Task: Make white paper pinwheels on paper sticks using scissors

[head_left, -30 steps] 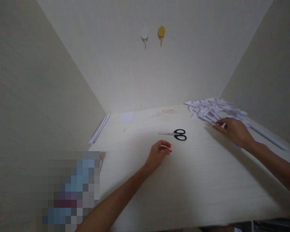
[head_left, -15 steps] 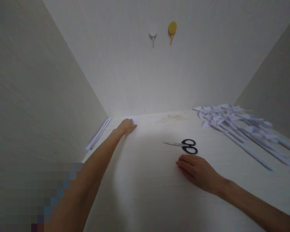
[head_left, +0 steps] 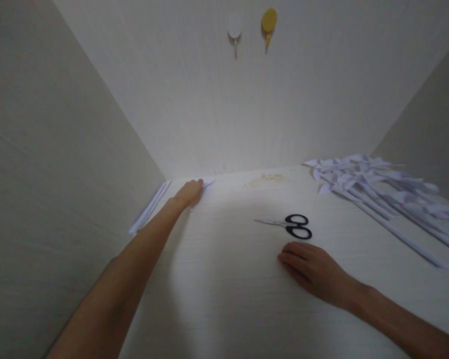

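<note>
scissors [head_left: 289, 226]: 1 | wall hooks [head_left: 234, 27]: 2 | hands [head_left: 314, 269]: 2

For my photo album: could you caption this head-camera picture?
Left hand on a paper sheet, right hand flat near black scissors, folded paper pinwheels alongside.

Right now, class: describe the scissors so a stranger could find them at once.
On the white table, look mid-way, just beyond the right hand. The scissors lie flat, blades pointing left. Their black handles set them apart from the white folded paper pieces.
</note>
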The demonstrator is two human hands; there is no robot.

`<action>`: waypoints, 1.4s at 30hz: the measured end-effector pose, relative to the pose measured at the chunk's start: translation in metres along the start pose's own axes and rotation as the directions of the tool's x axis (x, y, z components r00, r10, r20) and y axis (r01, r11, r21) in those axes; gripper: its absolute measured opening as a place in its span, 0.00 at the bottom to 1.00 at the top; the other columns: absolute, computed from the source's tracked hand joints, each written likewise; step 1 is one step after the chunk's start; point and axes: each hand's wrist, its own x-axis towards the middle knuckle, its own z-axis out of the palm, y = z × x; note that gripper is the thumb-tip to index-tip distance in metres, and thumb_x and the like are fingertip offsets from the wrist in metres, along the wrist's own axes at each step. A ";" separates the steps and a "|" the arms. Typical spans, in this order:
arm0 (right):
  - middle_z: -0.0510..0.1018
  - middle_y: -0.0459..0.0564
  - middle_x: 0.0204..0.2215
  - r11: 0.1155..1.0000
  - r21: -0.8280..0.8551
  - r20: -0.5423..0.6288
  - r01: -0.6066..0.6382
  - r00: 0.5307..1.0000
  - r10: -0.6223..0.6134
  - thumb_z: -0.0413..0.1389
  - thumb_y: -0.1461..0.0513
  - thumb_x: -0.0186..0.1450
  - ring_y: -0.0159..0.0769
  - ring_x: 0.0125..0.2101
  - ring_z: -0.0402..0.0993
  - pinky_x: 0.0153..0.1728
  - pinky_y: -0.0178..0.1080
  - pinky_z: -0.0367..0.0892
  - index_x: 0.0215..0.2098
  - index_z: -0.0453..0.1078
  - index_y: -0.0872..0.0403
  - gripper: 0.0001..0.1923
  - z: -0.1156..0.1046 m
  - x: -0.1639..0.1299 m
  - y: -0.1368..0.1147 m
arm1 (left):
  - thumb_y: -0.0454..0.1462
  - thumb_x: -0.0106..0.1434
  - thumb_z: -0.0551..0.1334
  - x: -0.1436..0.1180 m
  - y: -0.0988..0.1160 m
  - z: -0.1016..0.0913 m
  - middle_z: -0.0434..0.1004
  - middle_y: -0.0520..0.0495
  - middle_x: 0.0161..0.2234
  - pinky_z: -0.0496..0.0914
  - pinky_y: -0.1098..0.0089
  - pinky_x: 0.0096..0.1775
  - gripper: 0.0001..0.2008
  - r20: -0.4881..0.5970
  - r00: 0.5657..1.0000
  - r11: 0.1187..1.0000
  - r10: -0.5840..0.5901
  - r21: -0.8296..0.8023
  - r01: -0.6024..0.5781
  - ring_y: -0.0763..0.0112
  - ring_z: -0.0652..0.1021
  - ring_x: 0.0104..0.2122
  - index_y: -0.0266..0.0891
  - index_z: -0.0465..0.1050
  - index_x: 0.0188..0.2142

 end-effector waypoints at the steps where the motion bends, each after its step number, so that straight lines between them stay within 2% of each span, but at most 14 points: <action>1: 0.75 0.55 0.28 1.000 0.006 0.000 -0.005 1.000 0.005 0.42 0.68 0.63 0.37 0.28 0.71 0.29 0.38 0.69 0.32 0.71 0.57 0.15 0.000 0.000 0.000 | 0.39 0.60 0.55 -0.001 -0.001 0.001 0.67 0.43 0.45 0.68 0.59 0.39 0.16 -0.007 1.000 1.000 -0.008 0.000 0.008 0.65 0.71 0.41 0.36 0.63 0.47; 5: 0.75 0.55 0.28 1.000 -0.002 0.010 0.000 1.000 0.000 0.42 0.68 0.62 0.37 0.28 0.71 0.29 0.38 0.69 0.33 0.71 0.58 0.14 0.001 -0.001 0.001 | 0.40 0.60 0.54 -0.004 -0.002 0.003 0.68 0.43 0.44 0.68 0.59 0.40 0.14 -0.070 0.997 0.999 -0.045 -0.011 0.044 0.66 0.72 0.40 0.36 0.65 0.45; 9: 0.75 0.55 0.28 1.000 -0.014 -0.007 0.003 1.000 -0.003 0.42 0.68 0.63 0.36 0.28 0.71 0.29 0.37 0.68 0.32 0.71 0.56 0.15 0.002 -0.001 0.002 | 0.39 0.60 0.53 -0.006 0.000 -0.001 0.75 0.39 0.34 0.66 0.61 0.39 0.13 -0.175 0.980 0.995 -0.093 -0.048 0.086 0.57 0.73 0.39 0.34 0.74 0.33; 13: 0.74 0.55 0.28 1.000 0.005 0.004 -0.015 1.000 0.015 0.42 0.68 0.63 0.37 0.28 0.71 0.29 0.38 0.68 0.32 0.71 0.57 0.15 0.003 -0.002 0.003 | 0.38 0.58 0.53 -0.007 0.003 -0.016 0.75 0.35 0.32 0.65 0.59 0.37 0.13 -0.291 0.944 0.986 -0.154 -0.114 0.126 0.52 0.73 0.39 0.33 0.75 0.32; 18: 0.75 0.55 0.29 0.938 0.290 0.003 -0.188 0.981 0.196 0.44 0.66 0.62 0.37 0.28 0.71 0.30 0.39 0.68 0.35 0.70 0.56 0.12 0.004 0.000 0.001 | 0.37 0.60 0.49 -0.031 0.033 -0.039 0.76 0.36 0.35 0.63 0.56 0.41 0.15 -0.444 0.873 0.966 -0.205 -0.238 0.105 0.52 0.72 0.41 0.34 0.74 0.35; 20: 0.75 0.55 0.33 0.753 0.558 0.061 -0.347 0.923 0.381 0.47 0.61 0.61 0.37 0.30 0.72 0.30 0.40 0.69 0.41 0.67 0.54 0.12 0.003 0.004 0.001 | 0.35 0.61 0.48 -0.055 0.061 -0.041 0.76 0.38 0.38 0.62 0.58 0.43 0.15 -0.493 0.857 0.960 -0.149 -0.279 0.007 0.55 0.72 0.42 0.35 0.73 0.37; 22: 0.74 0.57 0.39 0.402 0.807 0.199 -0.433 0.840 0.505 0.47 0.55 0.61 0.39 0.35 0.73 0.33 0.41 0.69 0.46 0.63 0.54 0.17 0.000 0.009 0.002 | 0.34 0.60 0.49 -0.085 0.094 -0.036 0.76 0.40 0.39 0.64 0.62 0.43 0.14 -0.519 0.854 0.942 -0.033 -0.303 -0.147 0.60 0.73 0.42 0.37 0.73 0.38; 25: 0.70 0.61 0.47 -0.125 0.914 0.399 -0.386 0.802 0.444 0.35 0.47 0.63 0.42 0.46 0.68 0.43 0.46 0.65 0.47 0.62 0.56 0.27 -0.008 0.012 0.009 | 0.34 0.58 0.53 -0.132 0.139 -0.024 0.77 0.44 0.39 0.67 0.70 0.40 0.11 -0.546 0.820 0.854 0.169 -0.334 -0.399 0.66 0.75 0.40 0.41 0.74 0.35; 28: 0.75 0.59 0.41 -0.334 0.846 0.522 -0.415 0.772 0.364 0.36 0.47 0.63 0.42 0.44 0.70 0.44 0.45 0.64 0.42 0.66 0.58 0.28 -0.015 0.005 0.016 | 0.30 0.58 0.51 -0.171 0.165 -0.014 0.77 0.37 0.36 0.69 0.66 0.37 0.12 -0.590 0.681 0.662 0.434 -0.303 -0.685 0.61 0.77 0.38 0.39 0.74 0.30; 31: 0.78 0.53 0.31 -0.338 0.807 0.590 -0.485 0.693 0.414 0.52 0.56 0.58 0.37 0.32 0.74 0.35 0.38 0.68 0.36 0.70 0.57 0.14 -0.017 -0.004 0.016 | 0.29 0.59 0.50 -0.195 0.172 -0.004 0.77 0.35 0.36 0.70 0.66 0.36 0.14 -0.561 0.635 0.615 0.531 -0.261 -0.744 0.60 0.77 0.38 0.37 0.74 0.33; 34: 0.77 0.48 0.24 -0.288 0.809 0.587 -0.513 0.670 0.455 0.59 0.62 0.52 0.31 0.24 0.72 0.26 0.32 0.66 0.32 0.71 0.58 0.10 -0.014 -0.009 0.011 | 0.30 0.60 0.51 -0.205 0.171 0.004 0.76 0.39 0.40 0.69 0.67 0.39 0.14 -0.514 0.670 0.538 0.535 -0.404 -0.740 0.63 0.75 0.40 0.40 0.72 0.39; 36: 0.77 0.47 0.22 -0.227 0.827 0.558 -0.514 0.705 0.437 0.60 0.60 0.52 0.30 0.22 0.71 0.24 0.31 0.64 0.33 0.72 0.59 0.12 -0.011 -0.010 0.007 | 0.31 0.60 0.52 -0.205 0.171 0.008 0.76 0.41 0.40 0.69 0.68 0.40 0.13 -0.492 0.734 0.493 0.467 -0.544 -0.679 0.66 0.75 0.40 0.42 0.74 0.37; 39: 0.76 0.46 0.22 -0.059 0.831 0.534 -0.553 0.765 0.361 0.57 0.55 0.55 0.29 0.20 0.69 0.22 0.31 0.60 0.36 0.72 0.59 0.16 -0.011 -0.010 0.002 | 0.35 0.55 0.60 -0.200 0.172 0.007 0.73 0.42 0.41 0.68 0.65 0.41 0.06 -0.441 0.869 0.462 0.225 -0.737 -0.494 0.64 0.73 0.41 0.42 0.76 0.25; 42: 0.76 0.45 0.24 0.057 0.807 0.561 -0.588 0.793 0.237 0.54 0.54 0.57 0.30 0.22 0.69 0.23 0.32 0.60 0.36 0.73 0.57 0.16 -0.014 -0.008 -0.004 | 0.36 0.46 0.66 -0.193 0.172 0.002 0.71 0.43 0.43 0.66 0.63 0.44 0.04 -0.302 0.953 0.326 0.037 -0.897 -0.297 0.62 0.71 0.43 0.41 0.74 0.18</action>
